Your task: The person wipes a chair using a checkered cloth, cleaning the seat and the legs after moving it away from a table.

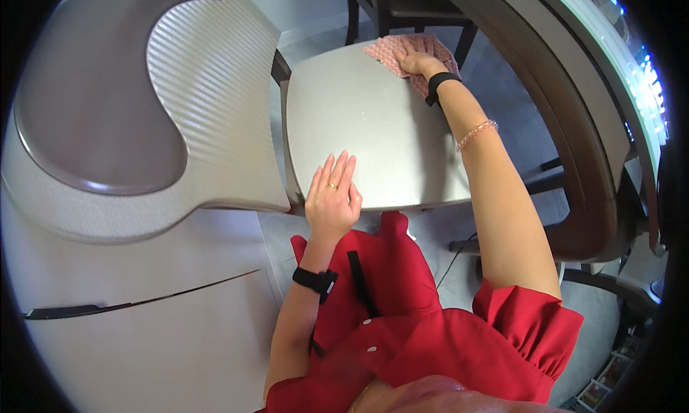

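A light, glossy chair seat (371, 128) lies in front of me, with a dark chair frame along its left side. On its far right corner my right hand (420, 59) presses flat on a pink and white patterned cloth (385, 52), fingers spread; part of the cloth hangs past the seat's edge. My left hand (334, 200) rests at the seat's near left edge, palm down, fingers extended and nothing in it. Each wrist wears a black band. To the left rises the ribbed, light chair back (215, 84) with its dark curved panel (107, 101).
A dark wooden chair (425, 4) stands behind the seat. A large curved brown table edge (565, 111) with a glossy top runs along the right. White drawer fronts or panels (161, 354) fill the lower left. A thin cable (452, 265) lies near the floor.
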